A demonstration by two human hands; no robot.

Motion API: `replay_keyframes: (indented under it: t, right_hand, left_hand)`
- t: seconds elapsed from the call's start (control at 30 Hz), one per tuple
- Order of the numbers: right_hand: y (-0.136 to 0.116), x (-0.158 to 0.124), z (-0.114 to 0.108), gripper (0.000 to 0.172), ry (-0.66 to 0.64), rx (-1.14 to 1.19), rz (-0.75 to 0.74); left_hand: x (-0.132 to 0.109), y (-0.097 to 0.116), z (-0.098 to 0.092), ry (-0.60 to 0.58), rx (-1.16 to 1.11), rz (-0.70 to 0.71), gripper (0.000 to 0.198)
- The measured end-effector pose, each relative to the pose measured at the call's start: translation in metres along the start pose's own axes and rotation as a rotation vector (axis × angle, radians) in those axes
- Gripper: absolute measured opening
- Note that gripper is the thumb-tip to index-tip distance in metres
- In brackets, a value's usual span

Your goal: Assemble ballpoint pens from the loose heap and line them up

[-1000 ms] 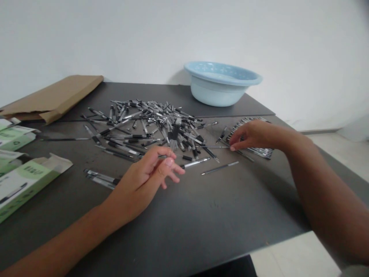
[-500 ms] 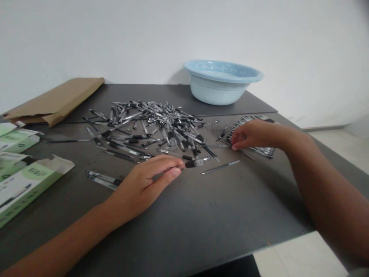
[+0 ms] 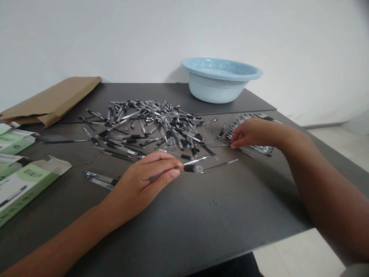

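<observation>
My left hand is closed, with a pen barrel sticking out past the fingertips; it has a black grip and a clear end. A slim silver pen piece juts from the same pinch, just above the barrel. Further right, my right hand pinches one end of a thin pen refill at table level. Partly hidden behind that hand is a row of pens laid side by side. Another refill lies on the table between the hands.
A large heap of pen parts covers the middle of the dark table. A blue basin stands at the back. On the left are a brown paper bag and green-white pen boxes. Several pens lie behind my left wrist.
In my left hand, the barrel and the silver piece have turned, so they now show as two separate ends. My right hand stays almost in place at the refill. The view has shifted slightly.
</observation>
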State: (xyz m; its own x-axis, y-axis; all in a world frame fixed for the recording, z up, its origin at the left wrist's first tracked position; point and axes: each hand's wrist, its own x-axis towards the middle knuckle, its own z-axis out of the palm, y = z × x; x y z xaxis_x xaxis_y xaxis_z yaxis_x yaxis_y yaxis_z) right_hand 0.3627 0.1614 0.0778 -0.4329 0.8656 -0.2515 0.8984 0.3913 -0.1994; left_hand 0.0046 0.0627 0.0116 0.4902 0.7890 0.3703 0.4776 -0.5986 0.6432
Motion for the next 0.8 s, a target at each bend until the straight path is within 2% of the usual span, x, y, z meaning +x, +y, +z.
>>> replay_keyframes:
  t: [0.17, 0.33, 0.4, 0.5, 0.53, 0.63, 0.7, 0.8]
  right_hand:
    - [-0.003, -0.001, -0.002, 0.019, -0.008, 0.004, 0.002]
    - [0.003, -0.002, -0.010, 0.018, -0.002, -0.037, 0.092]
    - [-0.003, -0.005, -0.012, 0.018, 0.123, -0.022, 0.125]
    - [-0.028, -0.013, -0.011, 0.020, 0.551, 0.242, 0.089]
    - [-0.040, -0.015, -0.009, 0.019, 0.692, 0.421, 0.029]
    - [-0.076, -0.022, 0.000, 0.010, 0.974, 0.828, -0.187]
    - [-0.094, -0.026, 0.006, 0.013, 1.021, 0.983, -0.277]
    - [-0.108, -0.032, 0.014, 0.013, 0.988, 1.075, -0.359]
  left_hand:
    - [0.000, 0.001, -0.002, 0.008, 0.037, -0.012, 0.018]
    - [0.000, 0.002, -0.004, 0.022, 0.060, -0.026, 0.017]
    - [-0.001, 0.002, -0.004, 0.016, 0.063, -0.024, 0.017]
    - [-0.002, 0.002, -0.003, 0.006, 0.077, -0.017, 0.016]
    - [-0.002, 0.002, -0.003, 0.004, 0.084, -0.008, 0.016]
    - [-0.002, 0.003, -0.002, 0.003, 0.113, 0.037, 0.016]
    - [-0.003, 0.004, -0.001, 0.005, 0.128, 0.069, 0.014]
    - [-0.004, 0.005, -0.001, -0.003, 0.121, 0.097, 0.014]
